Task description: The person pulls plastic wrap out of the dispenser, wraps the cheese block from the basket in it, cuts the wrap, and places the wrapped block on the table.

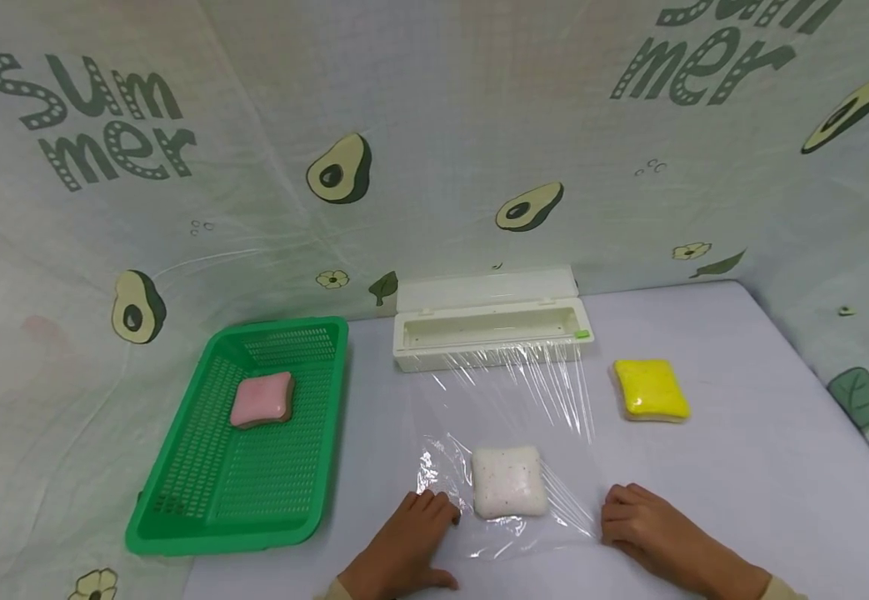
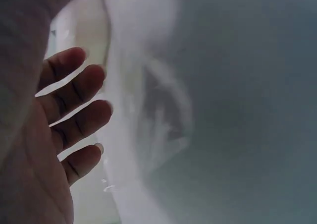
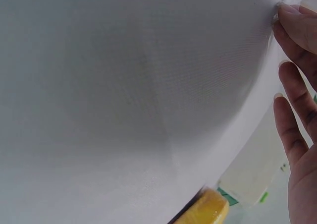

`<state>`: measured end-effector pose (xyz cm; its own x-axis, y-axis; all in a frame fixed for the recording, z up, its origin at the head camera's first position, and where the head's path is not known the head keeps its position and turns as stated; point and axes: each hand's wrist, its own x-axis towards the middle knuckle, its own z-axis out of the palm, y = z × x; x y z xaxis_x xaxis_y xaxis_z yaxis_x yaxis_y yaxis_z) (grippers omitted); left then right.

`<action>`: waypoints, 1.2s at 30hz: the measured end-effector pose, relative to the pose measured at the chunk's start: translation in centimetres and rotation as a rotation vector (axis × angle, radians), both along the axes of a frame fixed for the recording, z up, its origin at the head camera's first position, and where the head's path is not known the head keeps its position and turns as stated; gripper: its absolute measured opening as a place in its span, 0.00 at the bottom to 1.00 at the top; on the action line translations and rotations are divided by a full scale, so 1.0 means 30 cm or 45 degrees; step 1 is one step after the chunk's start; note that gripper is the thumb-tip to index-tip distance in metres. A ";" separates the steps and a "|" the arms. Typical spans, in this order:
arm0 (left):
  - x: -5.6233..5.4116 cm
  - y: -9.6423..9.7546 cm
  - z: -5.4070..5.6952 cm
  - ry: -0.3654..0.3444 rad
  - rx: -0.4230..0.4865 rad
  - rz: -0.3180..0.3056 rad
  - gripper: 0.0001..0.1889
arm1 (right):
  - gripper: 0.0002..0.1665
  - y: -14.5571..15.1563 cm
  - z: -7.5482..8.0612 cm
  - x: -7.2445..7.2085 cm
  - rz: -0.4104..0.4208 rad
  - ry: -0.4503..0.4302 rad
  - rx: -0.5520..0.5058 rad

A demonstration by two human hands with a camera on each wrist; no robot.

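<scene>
A sheet of clear plastic wrap (image 1: pixel 505 400) stretches from the white dispenser box (image 1: pixel 494 329) toward the person. On its near part sits a white speckled block (image 1: pixel 509 482) with curved-in sides. My left hand (image 1: pixel 413 542) is at the wrap's near left edge, thumb apart from the fingers. In the left wrist view, its loosely bent fingers (image 2: pixel 81 122) hold nothing. At the near right corner, my right hand (image 1: pixel 651 529) pinches the wrap's edge between thumb and index finger. The right wrist view shows its other fingers (image 3: pixel 297 100) extended.
A green plastic basket (image 1: pixel 322 467) stands on the left with a pink block (image 1: pixel 262 399) inside. Right of the wrap lies a yellow block (image 1: pixel 650 390) on the pale table (image 1: pixel 764 417). The dispenser's lid (image 1: pixel 486 287) is raised against the printed cloth backdrop (image 1: pixel 434 108).
</scene>
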<state>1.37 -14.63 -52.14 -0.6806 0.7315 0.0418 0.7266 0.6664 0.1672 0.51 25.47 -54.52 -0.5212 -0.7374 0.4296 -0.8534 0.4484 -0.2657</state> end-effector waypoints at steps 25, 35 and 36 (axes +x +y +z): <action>-0.019 -0.036 -0.030 0.159 0.565 0.208 0.12 | 0.24 -0.031 0.085 -0.003 -0.436 -0.330 -0.160; -0.084 -0.013 -0.053 -0.290 0.702 0.582 0.02 | 0.06 -0.083 0.093 -0.081 -0.694 -0.878 -0.130; -0.087 -0.010 -0.057 -0.301 0.692 0.595 0.02 | 0.06 -0.089 0.088 -0.086 -0.719 -0.886 -0.111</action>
<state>-1.26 -14.93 -53.84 -0.9507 0.2821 0.1287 0.2921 0.6756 0.6769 -2.07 22.81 -51.89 -0.9592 -0.2722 -0.0760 -0.1456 0.7066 -0.6925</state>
